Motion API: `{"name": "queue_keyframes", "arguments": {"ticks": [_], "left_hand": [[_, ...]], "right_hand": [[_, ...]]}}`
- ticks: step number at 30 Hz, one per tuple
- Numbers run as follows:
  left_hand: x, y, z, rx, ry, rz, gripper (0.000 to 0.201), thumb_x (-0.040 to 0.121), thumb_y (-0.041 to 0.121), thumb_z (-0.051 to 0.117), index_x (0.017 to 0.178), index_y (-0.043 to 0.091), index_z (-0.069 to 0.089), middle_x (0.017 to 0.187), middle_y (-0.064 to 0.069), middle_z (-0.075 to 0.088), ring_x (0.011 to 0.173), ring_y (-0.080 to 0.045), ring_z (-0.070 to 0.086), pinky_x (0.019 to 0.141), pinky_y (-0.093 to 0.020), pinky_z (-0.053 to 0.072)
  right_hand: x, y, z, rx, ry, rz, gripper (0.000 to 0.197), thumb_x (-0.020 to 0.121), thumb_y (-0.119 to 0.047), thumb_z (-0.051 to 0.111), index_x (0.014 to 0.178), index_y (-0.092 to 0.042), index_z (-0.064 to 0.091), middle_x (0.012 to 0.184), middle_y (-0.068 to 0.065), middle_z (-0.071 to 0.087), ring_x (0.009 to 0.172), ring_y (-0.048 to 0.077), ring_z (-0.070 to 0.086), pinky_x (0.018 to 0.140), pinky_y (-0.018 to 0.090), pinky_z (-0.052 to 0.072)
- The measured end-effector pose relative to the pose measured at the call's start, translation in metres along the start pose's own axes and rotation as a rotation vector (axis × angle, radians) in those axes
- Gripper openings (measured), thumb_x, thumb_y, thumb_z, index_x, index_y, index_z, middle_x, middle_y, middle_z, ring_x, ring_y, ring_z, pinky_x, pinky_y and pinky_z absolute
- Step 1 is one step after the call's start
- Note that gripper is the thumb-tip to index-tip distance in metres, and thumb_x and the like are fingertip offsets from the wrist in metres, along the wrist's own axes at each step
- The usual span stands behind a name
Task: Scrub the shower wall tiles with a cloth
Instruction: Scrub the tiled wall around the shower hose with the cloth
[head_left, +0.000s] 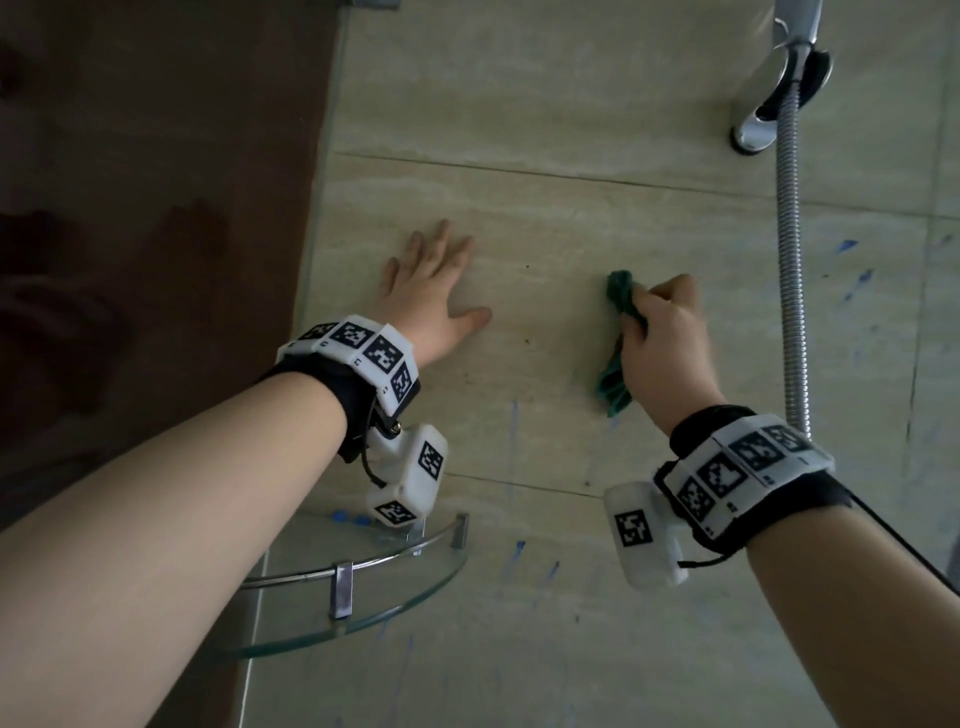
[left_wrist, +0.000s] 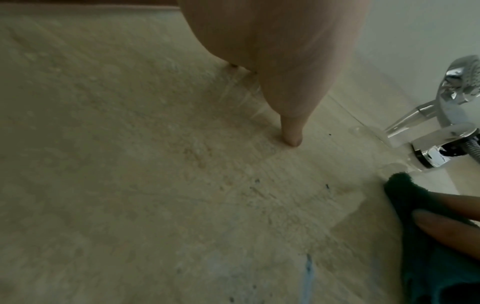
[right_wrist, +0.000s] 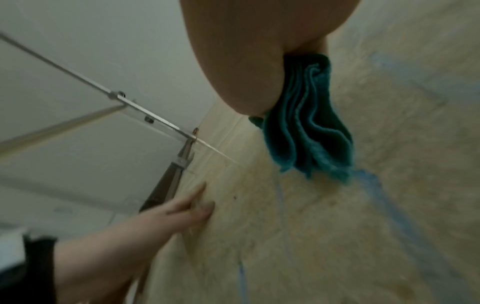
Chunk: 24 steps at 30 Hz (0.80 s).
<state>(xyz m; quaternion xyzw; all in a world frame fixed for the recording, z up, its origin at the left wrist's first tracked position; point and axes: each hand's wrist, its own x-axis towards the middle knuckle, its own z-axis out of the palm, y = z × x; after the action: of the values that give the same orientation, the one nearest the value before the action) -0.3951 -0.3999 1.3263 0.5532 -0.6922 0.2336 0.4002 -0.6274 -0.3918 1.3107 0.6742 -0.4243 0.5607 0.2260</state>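
I've got both hands up on the beige wall tiles (head_left: 571, 218). My left hand (head_left: 434, 291) lies flat on the tile, fingers straight and spread, thumb out toward 3 o'clock; nothing in it. In the left wrist view its thumb tip touches the tile surface. My right hand (head_left: 662, 338) is well apart from it, at approx 3 o'clock of the left, fingers curled tight round the green cloth (head_left: 618, 332). The cloth is bunched: one wad sticks out above the knuckles at 12 o'clock, the rest hangs folded below the palm at 6 o'clock. Right wrist view shows the hanging folds w/ lighter teal edges, lying against the tile just by a blue streak (right_wrist: 369, 179).

More blue marks (head_left: 852, 270) sit on the tiles at 3 o'clock of the cloth, and fainter ones lower down at 6 o'clock. Small dark specks dot the tile btwn the two hands.

Chrome shower hose (head_left: 792, 260) runs vertically just right of the right hand, up to the chrome fitting (head_left: 769, 104) at 1 o'clock. Glass corner shelf (head_left: 363, 587) w/ metal rail is below the left wrist at 6 o'clock. Dark brown panel (head_left: 156, 234) fills the 9 o'clock side. Both wrists wear bands w/ black-white marker tags.
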Motion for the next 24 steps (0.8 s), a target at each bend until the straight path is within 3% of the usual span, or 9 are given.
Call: {"name": "queue_keyframes", "arguments": {"ticks": [4, 8, 13, 15, 17, 19, 20, 24], "left_hand": [[0.000, -0.004, 0.004, 0.009, 0.024, 0.027, 0.079, 0.095, 0.052, 0.046, 0.153, 0.030, -0.002, 0.159, 0.004, -0.022, 0.146, -0.022, -0.017, 0.116, -0.040, -0.010], [0.001, -0.007, 0.006, 0.002, 0.016, 0.038, 0.079, 0.095, 0.054, 0.045, 0.153, 0.031, -0.003, 0.158, 0.005, -0.023, 0.146, -0.020, -0.019, 0.116, -0.038, -0.011], [0.001, -0.009, 0.007, 0.000, 0.022, 0.043, 0.079, 0.094, 0.055, 0.043, 0.153, 0.032, -0.004, 0.158, 0.005, -0.023, 0.145, -0.019, -0.019, 0.116, -0.037, -0.012], [-0.001, -0.006, 0.006, 0.004, 0.029, 0.033, 0.077, 0.095, 0.053, 0.043, 0.153, 0.032, -0.004, 0.158, 0.005, -0.023, 0.146, -0.020, -0.019, 0.116, -0.038, -0.011], [-0.002, -0.005, 0.005, 0.005, 0.026, 0.023, 0.077, 0.096, 0.051, 0.044, 0.153, 0.031, -0.004, 0.158, 0.005, -0.023, 0.146, -0.020, -0.019, 0.117, -0.039, -0.011], [-0.002, -0.004, 0.004, 0.004, 0.020, 0.025, 0.077, 0.096, 0.051, 0.044, 0.153, 0.031, -0.003, 0.158, 0.005, -0.022, 0.146, -0.020, -0.018, 0.118, -0.039, -0.010], [-0.002, -0.005, 0.004, 0.003, 0.017, 0.030, 0.078, 0.095, 0.052, 0.044, 0.153, 0.031, -0.003, 0.158, 0.005, -0.022, 0.146, -0.020, -0.018, 0.118, -0.039, -0.010], [0.002, -0.009, 0.004, 0.030, -0.001, 0.035, 0.079, 0.094, 0.056, 0.044, 0.153, 0.033, -0.004, 0.158, 0.005, -0.023, 0.146, -0.020, -0.017, 0.117, -0.039, -0.008]], "right_hand": [[-0.001, -0.015, 0.013, -0.149, -0.141, -0.118, 0.032, 0.097, -0.002, 0.041, 0.127, 0.001, 0.051, 0.115, 0.011, 0.038, 0.093, 0.032, 0.046, 0.073, 0.035, 0.040], [0.007, -0.038, 0.019, -0.206, -0.176, -0.196, 0.032, 0.093, -0.002, 0.043, 0.122, -0.003, 0.057, 0.116, 0.012, 0.040, 0.097, 0.032, 0.046, 0.074, 0.036, 0.040], [-0.008, -0.047, 0.022, -0.525, -0.388, -0.538, 0.035, 0.097, -0.012, 0.040, 0.131, -0.011, 0.049, 0.125, 0.009, 0.034, 0.103, 0.030, 0.042, 0.076, 0.033, 0.032], [-0.017, -0.038, 0.023, -0.601, -0.475, -0.691, 0.038, 0.095, -0.010, 0.036, 0.129, -0.013, 0.053, 0.125, 0.007, 0.038, 0.098, 0.027, 0.045, 0.076, 0.033, 0.034], [-0.019, -0.030, 0.021, -0.706, -0.503, -0.795, 0.042, 0.085, -0.006, 0.036, 0.113, -0.013, 0.066, 0.112, 0.006, 0.052, 0.079, 0.025, 0.050, 0.063, 0.032, 0.036], [-0.013, -0.027, 0.015, -0.754, -0.408, -0.824, 0.032, 0.077, -0.005, 0.047, 0.095, -0.011, 0.073, 0.099, 0.007, 0.059, 0.067, 0.025, 0.051, 0.055, 0.030, 0.037], [-0.007, -0.029, 0.012, -0.774, -0.375, -0.794, 0.028, 0.077, -0.004, 0.051, 0.095, -0.010, 0.072, 0.102, 0.008, 0.059, 0.070, 0.027, 0.052, 0.057, 0.032, 0.039], [0.026, -0.046, 0.010, -0.695, -0.259, -0.598, 0.037, 0.095, -0.007, 0.037, 0.129, -0.007, 0.052, 0.139, 0.012, 0.034, 0.107, 0.035, 0.044, 0.081, 0.039, 0.036]]}}
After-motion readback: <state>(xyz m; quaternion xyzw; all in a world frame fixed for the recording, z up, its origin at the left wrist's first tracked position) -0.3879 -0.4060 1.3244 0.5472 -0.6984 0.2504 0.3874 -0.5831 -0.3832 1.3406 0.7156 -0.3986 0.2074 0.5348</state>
